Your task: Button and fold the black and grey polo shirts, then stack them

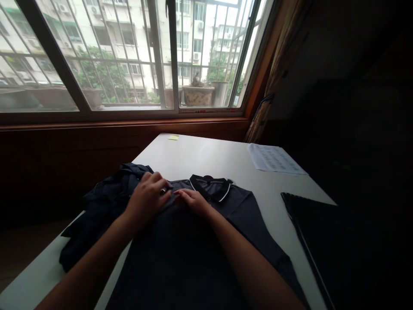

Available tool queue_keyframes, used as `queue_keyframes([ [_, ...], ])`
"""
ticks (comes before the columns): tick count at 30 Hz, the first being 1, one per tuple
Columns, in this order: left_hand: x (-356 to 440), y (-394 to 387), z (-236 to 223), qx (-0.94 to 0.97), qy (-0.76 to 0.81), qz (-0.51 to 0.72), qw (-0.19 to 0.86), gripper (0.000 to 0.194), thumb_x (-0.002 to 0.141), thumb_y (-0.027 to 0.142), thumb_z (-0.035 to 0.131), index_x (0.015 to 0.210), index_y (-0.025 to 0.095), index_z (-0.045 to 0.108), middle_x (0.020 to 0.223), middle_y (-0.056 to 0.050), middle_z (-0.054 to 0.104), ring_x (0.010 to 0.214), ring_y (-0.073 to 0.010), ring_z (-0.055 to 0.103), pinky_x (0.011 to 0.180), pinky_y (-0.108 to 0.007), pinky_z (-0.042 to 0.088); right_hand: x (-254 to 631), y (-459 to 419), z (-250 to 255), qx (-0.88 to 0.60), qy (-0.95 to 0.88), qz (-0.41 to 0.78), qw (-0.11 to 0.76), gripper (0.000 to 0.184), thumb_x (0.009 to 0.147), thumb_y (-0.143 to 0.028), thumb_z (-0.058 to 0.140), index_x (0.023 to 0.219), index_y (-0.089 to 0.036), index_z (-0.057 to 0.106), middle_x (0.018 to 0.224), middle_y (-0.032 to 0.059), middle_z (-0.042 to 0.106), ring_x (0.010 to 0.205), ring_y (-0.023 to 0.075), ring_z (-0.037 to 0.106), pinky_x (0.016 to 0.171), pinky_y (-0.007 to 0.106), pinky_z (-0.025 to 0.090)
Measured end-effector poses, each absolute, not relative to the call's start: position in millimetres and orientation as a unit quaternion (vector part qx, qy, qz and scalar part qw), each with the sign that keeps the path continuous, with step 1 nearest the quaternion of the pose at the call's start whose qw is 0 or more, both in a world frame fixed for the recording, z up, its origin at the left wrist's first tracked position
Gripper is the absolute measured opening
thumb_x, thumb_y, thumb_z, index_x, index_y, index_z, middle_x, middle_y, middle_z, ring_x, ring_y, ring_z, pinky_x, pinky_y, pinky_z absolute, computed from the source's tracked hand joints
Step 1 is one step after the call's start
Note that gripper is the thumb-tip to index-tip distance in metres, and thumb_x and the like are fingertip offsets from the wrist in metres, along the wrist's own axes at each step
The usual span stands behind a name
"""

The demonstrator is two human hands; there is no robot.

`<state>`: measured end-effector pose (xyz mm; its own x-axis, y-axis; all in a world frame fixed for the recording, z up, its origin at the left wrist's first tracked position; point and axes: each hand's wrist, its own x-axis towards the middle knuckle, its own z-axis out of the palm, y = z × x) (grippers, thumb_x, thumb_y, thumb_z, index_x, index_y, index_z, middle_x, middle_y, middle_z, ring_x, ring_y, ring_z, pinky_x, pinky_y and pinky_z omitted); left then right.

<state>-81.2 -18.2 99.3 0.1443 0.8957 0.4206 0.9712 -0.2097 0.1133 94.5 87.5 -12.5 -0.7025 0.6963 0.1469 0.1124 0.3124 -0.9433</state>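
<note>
A dark grey polo shirt (190, 254) lies spread on the white table, its collar (210, 186) edged in white and pointing at the window. Over the shirt's left shoulder, my left hand (149, 194) is closed with curled fingers on the cloth; a small dark bit with a pale glint shows at its fingertips, too small to name. My right hand (193, 200) meets it from the other side, fingers together and pinching at the same shoulder left of the collar. The shirt's right sleeve (274, 245) stretches toward the table's right side. Its left sleeve is hidden.
A crumpled dark garment (108, 200) is heaped along the table's left edge. Printed sheets (274, 158) lie at the back right, with a dark folded item (318, 232) nearer on the right. A yellow sticky note (173, 137) is at the far edge, below the barred window.
</note>
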Motion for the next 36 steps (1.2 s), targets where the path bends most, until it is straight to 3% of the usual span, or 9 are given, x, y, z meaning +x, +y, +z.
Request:
queue_keyframes([
  [3,-30,-38,75,-0.816,-0.548,-0.166,0.081,0.011,0.091,0.026,0.062,0.097,0.019,0.068,0.105,-0.009,0.063,0.1,-0.0269,0.054,0.092,-0.044,0.049,95,96,-17,-0.31,-0.709,0.545,0.322,0.045,0.101,-0.051,0.041,0.122,-0.02,0.066,0.111,0.0064,0.071,0.101,0.0197,0.066,0.091,0.034,0.052],
  [5,-10,-55,56,-0.859,-0.487,-0.152,0.045,0.013,0.088,0.028,0.068,0.099,0.022,0.067,0.103,-0.007,0.064,0.099,-0.0269,0.055,0.09,-0.045,0.051,97,97,-15,-0.326,-0.707,0.54,0.321,0.047,0.099,-0.054,0.044,0.127,-0.022,0.063,0.109,0.0056,0.069,0.102,0.0196,0.064,0.092,0.034,0.05],
  [8,-10,-79,39,-0.871,-0.459,-0.175,0.004,0.025,0.088,0.027,0.067,0.113,0.026,0.065,0.112,-0.006,0.064,0.104,-0.0263,0.057,0.09,-0.044,0.053,100,94,-10,-0.337,-0.713,0.551,0.272,0.067,0.087,-0.053,0.066,0.145,-0.025,0.046,0.087,0.0002,0.065,0.08,0.0174,0.064,0.079,0.033,0.053],
  [11,-40,-95,35,-0.833,-0.512,-0.208,0.012,0.04,0.09,0.019,0.06,0.129,0.028,0.057,0.126,-0.007,0.061,0.114,-0.0278,0.055,0.096,-0.046,0.053,102,91,-9,-0.311,-0.708,0.584,0.246,0.094,0.076,-0.036,0.081,0.153,-0.026,0.03,0.081,-0.0034,0.062,0.07,0.0148,0.061,0.07,0.03,0.052],
  [17,-101,-107,30,-0.785,-0.596,-0.172,-0.001,0.074,0.078,0.012,0.061,0.147,0.033,0.042,0.14,-0.007,0.053,0.125,-0.03,0.051,0.1,-0.046,0.053,101,95,-15,-0.284,-0.654,0.65,0.261,0.087,0.081,-0.029,0.073,0.154,-0.028,0.025,0.104,0.0055,0.067,0.085,0.0178,0.066,0.075,0.031,0.055],
  [23,-102,-116,23,-0.816,-0.555,-0.16,-0.026,0.049,0.083,0.024,0.069,0.13,0.034,0.058,0.124,-0.004,0.063,0.113,-0.0263,0.056,0.095,-0.041,0.053,99,93,-14,-0.33,-0.686,0.594,0.261,0.074,0.087,-0.022,0.063,0.152,-0.028,0.029,0.104,0.0057,0.064,0.083,0.016,0.062,0.075,0.03,0.054],
  [27,-90,-120,24,-0.819,-0.552,-0.152,0.033,0.027,0.09,0.014,0.057,0.109,0.028,0.068,0.107,-0.004,0.068,0.103,-0.0247,0.058,0.089,-0.042,0.051,96,92,-15,-0.347,-0.731,0.522,0.268,0.071,0.087,-0.021,0.06,0.151,-0.024,0.033,0.091,0.0016,0.06,0.076,0.015,0.058,0.076,0.031,0.051],
  [31,-77,-121,29,-0.806,-0.561,-0.182,0.048,0.023,0.093,0.012,0.049,0.101,0.023,0.067,0.096,-0.005,0.067,0.087,-0.0215,0.059,0.077,-0.038,0.051,94,92,-15,-0.354,-0.759,0.476,0.269,0.069,0.086,-0.02,0.059,0.15,-0.023,0.035,0.081,-0.0024,0.054,0.069,0.0135,0.053,0.075,0.031,0.049],
  [36,-72,-127,30,-0.823,-0.53,-0.202,-0.03,0.017,0.097,0.021,0.05,0.102,0.025,0.067,0.09,-0.004,0.067,0.075,-0.0167,0.061,0.064,-0.029,0.051,94,93,-17,-0.357,-0.765,0.461,0.273,0.068,0.085,-0.019,0.058,0.15,-0.022,0.036,0.08,-0.0033,0.054,0.069,0.0136,0.052,0.075,0.03,0.049],
])
